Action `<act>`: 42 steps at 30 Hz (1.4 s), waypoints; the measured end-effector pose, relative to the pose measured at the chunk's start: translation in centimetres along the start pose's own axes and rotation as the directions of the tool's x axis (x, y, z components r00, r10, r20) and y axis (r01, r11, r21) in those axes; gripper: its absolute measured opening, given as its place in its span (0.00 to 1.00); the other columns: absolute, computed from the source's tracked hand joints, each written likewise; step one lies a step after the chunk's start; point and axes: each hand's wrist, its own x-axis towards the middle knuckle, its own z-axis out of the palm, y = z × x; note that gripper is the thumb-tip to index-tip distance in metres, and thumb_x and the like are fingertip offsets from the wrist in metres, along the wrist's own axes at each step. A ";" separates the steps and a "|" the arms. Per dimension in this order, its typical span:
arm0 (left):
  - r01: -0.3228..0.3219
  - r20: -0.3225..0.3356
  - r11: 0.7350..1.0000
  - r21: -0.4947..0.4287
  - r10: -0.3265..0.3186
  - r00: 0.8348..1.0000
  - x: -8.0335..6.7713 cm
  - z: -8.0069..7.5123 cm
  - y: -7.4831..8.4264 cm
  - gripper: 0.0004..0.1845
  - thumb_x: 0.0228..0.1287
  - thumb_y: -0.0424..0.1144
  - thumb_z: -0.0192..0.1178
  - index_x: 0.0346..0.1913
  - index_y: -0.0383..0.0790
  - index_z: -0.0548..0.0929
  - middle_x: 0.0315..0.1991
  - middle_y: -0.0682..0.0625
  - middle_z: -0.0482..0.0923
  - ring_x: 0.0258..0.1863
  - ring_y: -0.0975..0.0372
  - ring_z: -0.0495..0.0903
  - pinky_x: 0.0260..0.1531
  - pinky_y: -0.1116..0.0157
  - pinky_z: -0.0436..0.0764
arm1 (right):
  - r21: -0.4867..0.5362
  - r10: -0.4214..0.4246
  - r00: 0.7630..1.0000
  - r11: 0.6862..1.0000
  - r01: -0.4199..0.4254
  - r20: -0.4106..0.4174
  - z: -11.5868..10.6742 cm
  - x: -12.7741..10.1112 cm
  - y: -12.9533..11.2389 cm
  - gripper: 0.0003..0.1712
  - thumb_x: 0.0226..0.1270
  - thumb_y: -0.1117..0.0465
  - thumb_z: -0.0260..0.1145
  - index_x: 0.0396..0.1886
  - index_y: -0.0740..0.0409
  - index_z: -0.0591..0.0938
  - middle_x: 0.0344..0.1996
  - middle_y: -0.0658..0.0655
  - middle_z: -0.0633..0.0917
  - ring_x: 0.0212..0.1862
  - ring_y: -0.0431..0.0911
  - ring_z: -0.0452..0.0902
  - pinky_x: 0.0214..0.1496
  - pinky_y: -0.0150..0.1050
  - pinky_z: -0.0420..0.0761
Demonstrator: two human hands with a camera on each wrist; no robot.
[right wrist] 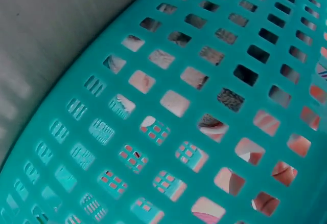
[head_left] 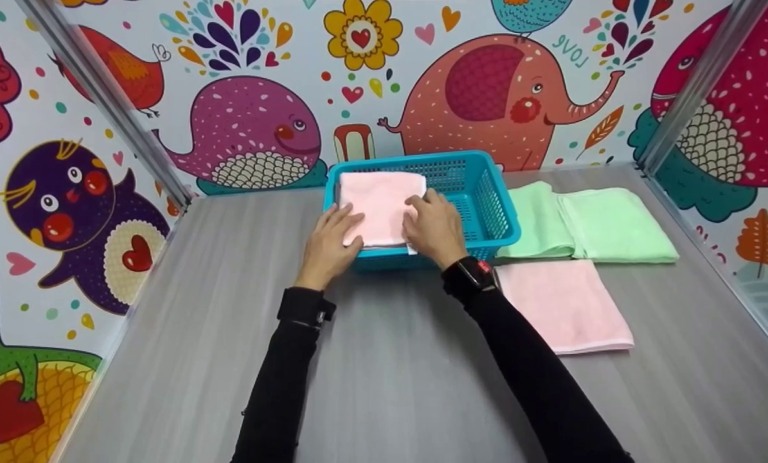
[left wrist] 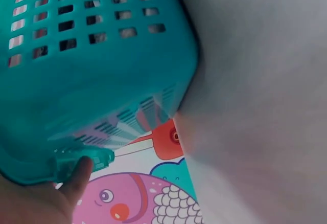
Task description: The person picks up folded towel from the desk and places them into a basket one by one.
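A folded pink towel (head_left: 382, 209) lies over the left part of a teal plastic basket (head_left: 496, 193). Darker cloth edges peek out beneath it. My left hand (head_left: 332, 244) rests on the towel's left edge, fingers spread and thumb near its front corner. On the opposite side, my right hand (head_left: 438, 228) touches the towel's right edge with bent fingers, close to a small white tag. In the left wrist view, a finger (left wrist: 79, 178) of my left hand shows at the basket rim. The basket's perforated wall (right wrist: 173, 104) fills the right wrist view, mostly hiding my right hand.
Right of the basket lie two folded green towels (head_left: 618, 225) (head_left: 538, 218), side by side. A second folded pink towel (head_left: 567, 308) lies in front of them, partly behind my right forearm. Printed walls and metal posts (head_left: 698, 83) border the grey table (head_left: 229, 270).
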 end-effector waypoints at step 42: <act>-0.003 0.028 1.000 -0.004 0.003 1.000 0.4 0.0 -0.6 0.22 0.72 0.46 0.58 0.67 0.50 0.82 0.78 0.48 0.67 0.81 0.50 0.56 0.77 0.43 0.60 | 0.002 0.234 0.698 0.947 -0.320 0.677 -16.2 -12.5 23.4 0.52 0.60 0.55 0.79 0.75 0.71 0.61 0.48 0.73 0.80 0.45 0.58 0.77 0.40 0.44 0.82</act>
